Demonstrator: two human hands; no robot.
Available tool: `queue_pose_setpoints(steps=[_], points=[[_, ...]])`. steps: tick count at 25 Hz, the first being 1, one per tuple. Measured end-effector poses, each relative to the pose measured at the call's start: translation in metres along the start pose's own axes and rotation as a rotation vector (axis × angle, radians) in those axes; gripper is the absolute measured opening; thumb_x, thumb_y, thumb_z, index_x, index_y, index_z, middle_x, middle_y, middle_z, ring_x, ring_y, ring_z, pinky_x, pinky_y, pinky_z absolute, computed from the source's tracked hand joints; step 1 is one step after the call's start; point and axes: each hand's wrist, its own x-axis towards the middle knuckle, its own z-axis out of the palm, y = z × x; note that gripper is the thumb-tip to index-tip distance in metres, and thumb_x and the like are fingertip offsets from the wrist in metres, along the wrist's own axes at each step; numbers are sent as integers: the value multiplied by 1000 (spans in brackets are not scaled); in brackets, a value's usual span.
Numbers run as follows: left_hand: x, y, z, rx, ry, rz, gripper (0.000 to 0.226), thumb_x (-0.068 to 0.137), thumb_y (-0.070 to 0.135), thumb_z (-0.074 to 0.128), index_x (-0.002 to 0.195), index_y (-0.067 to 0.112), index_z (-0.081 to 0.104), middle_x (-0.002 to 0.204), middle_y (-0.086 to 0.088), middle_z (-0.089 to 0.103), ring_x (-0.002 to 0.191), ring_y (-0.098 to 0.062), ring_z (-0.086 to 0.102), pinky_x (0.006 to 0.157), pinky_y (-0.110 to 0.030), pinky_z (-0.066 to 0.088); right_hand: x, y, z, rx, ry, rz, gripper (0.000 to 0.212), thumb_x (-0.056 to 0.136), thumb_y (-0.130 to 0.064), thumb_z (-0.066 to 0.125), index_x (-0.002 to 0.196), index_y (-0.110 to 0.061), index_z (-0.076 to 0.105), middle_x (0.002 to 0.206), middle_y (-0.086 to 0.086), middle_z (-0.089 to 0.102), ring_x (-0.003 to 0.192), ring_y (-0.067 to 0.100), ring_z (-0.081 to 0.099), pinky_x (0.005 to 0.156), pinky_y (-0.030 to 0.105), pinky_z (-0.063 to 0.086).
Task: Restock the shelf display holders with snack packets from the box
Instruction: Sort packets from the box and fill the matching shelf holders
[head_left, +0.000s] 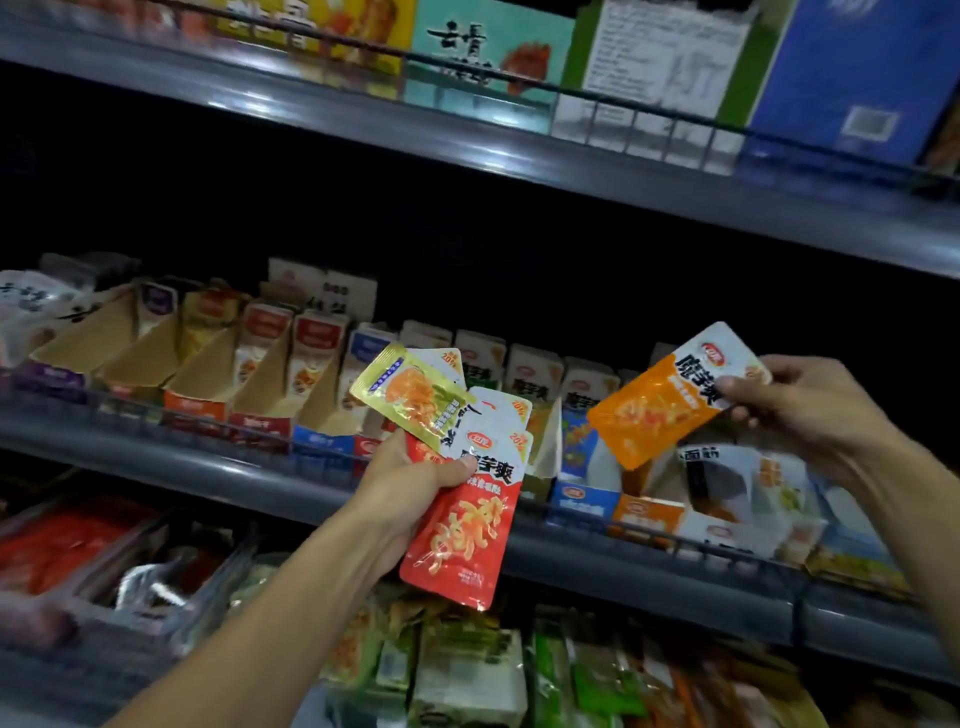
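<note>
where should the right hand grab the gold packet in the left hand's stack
Pinch the gold packet by its free upper-left edge, coming from above left. Its lower right end is clamped under the left hand thumb with the red packet, so only that tilted upper end sticks out clear.

Your left hand (410, 478) with a fan of packets (457, 467), left of your right hand (800, 410) with one packet (670, 400); holders (270, 384) behind on the shelf (208, 460)

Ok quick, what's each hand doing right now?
Left hand: holding a fan of packets, red packet in front, gold packet on top.
Right hand: pinching an orange packet.
</note>
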Motion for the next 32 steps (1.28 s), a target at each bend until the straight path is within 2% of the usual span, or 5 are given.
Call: queue_pose_setpoints(steps=[3, 9, 17, 23, 32], points=[[8, -7, 21, 21, -28, -13, 36, 83, 9, 76, 112, 18, 57, 92, -8, 76, 72, -24, 75, 61, -36, 57, 16, 20, -21, -195, 67, -41, 11, 89, -12, 69, 88, -2, 63, 80, 28, 64, 57, 18, 55, 43, 17, 47], [23, -15, 53, 63, -57, 22, 31, 83, 6, 74, 105, 22, 59, 90, -6, 76, 76, -26, 74, 70, -42, 59, 40, 43, 1, -484, 32, -150, 18, 91, -15, 67, 82, 0, 63, 62, 6, 59, 55, 17, 55, 51, 29, 45], [34, -23, 69, 71, -74, 18, 30, 82, 8, 75, 105, 20, 59, 86, -7, 77, 74, -25, 74, 67, -39, 57, 65, 73, 39, -644, -98, -84, 9, 86, -13, 72, 83, -8, 65, 83, 11, 70, 76, 24, 68, 75, 43, 58], [38, -30, 69, 85, -90, 14, 34, 82, 7, 76, 110, 18, 60, 88, -8, 77, 78, -29, 74, 75, -44, 58, 68, 77, 40, -524, 10, 44, 24, 82, -14, 76, 69, -18, 57, 79, 3, 65, 70, 14, 63, 57, 22, 46], [31, -33, 70, 74, -91, 8, 36, 79, 6, 78, 107, 16, 58, 83, -10, 77, 69, -28, 73, 65, -38, 56, 58, 87, 37, -337, 211, -44, 14, 86, -20, 73, 93, -13, 63, 93, 5, 65, 89, 23, 63, 79, 36, 55]])
